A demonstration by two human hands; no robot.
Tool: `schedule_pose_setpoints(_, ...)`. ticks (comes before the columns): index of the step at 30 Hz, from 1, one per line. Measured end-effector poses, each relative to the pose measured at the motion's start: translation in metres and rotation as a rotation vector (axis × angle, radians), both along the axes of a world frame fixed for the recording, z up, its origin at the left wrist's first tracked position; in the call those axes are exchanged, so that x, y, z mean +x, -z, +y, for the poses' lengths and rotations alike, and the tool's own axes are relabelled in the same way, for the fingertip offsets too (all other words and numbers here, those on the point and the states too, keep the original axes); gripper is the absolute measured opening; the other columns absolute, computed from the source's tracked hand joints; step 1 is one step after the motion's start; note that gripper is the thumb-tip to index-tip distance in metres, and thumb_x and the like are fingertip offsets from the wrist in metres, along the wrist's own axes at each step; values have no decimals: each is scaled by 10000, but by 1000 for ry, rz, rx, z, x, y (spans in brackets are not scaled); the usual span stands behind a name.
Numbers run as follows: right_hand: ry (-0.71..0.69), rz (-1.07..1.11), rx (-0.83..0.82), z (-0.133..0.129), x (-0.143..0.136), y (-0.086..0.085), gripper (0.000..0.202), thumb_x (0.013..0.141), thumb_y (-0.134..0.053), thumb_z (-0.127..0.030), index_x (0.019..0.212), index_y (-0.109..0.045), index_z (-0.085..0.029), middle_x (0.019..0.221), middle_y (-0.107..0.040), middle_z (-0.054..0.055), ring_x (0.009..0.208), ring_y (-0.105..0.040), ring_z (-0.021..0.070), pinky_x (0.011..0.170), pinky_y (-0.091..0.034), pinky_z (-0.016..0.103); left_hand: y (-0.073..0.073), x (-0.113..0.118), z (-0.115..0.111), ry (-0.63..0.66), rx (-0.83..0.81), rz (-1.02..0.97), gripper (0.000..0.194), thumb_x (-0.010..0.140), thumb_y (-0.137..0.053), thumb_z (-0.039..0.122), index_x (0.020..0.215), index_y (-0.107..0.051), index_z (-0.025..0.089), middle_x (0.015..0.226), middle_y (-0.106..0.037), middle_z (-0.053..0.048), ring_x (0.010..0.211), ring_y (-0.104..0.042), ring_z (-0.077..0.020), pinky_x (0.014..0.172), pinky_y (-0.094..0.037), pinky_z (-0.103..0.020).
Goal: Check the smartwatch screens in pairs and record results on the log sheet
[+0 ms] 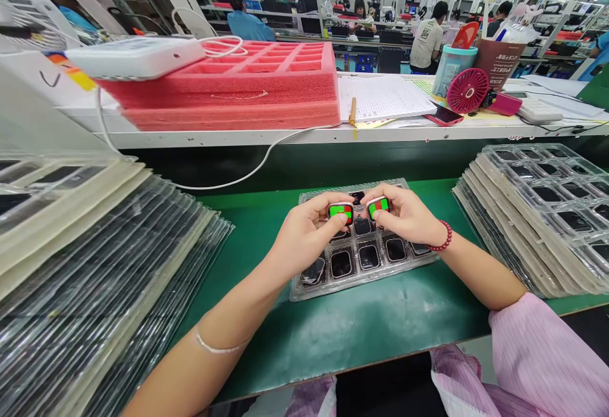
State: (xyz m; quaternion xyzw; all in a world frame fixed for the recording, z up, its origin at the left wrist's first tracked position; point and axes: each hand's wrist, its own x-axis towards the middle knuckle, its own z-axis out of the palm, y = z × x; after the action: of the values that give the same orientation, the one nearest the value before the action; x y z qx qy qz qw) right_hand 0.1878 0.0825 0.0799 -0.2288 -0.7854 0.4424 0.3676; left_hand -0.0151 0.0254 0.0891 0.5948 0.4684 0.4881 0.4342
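Observation:
Two lit smartwatch bodies without straps are held up side by side over a clear plastic tray [314,287]. My left hand [304,230] pinches one smartwatch [339,212], its thumb on the red-and-green screen. In my right hand [404,214] is the other smartwatch [379,204], also showing red and green blocks, with the thumb over its lower edge. Below them, the tray's pockets hold several dark-screened watches, such as the watch [341,264] in the near row. One watch [313,271] at the near left corner sits tilted. My hands hide part of the far rows.
Stacked trays [95,264] rise at the left; another tray stack [537,214] with dark watches stands at right. On the shelf lie pink foam [238,96], a white device [137,56], papers [380,96], a phone [445,114] and a pink fan [467,91]. A white cable [247,176] hangs down.

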Motion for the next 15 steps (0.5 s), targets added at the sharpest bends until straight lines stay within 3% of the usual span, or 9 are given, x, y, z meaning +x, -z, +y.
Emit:
schedule_pose_setpoints(5,-14,16,30,-1,0,0,168,844,-595,-193,1001,-625,-142,916,-674,64,759,-609,140,668,-504,261,-1,0,-1,-2,0,-15,277,782,-730,372,967,-717,167,921,-732,-59,750,-682,-185,695,-588,-310)
schedule_pose_setpoints(10,-58,41,-143,-3,-2,-3,164,898,-556,-267,986,-620,-144,876,-665,57,750,-617,128,597,-506,219,-1,1,-2,-36,17,51,211,796,-702,365,878,-700,170,827,-711,-46,764,-673,-194,686,-566,-303)
schedule_pose_setpoints(15,-67,52,-208,-3,-3,-3,182,899,-569,-303,973,-623,-145,826,-662,44,710,-604,114,563,-502,199,2,1,-1,-52,34,127,221,787,-694,360,917,-689,181,892,-710,-51,779,-674,-204,701,-548,-319)
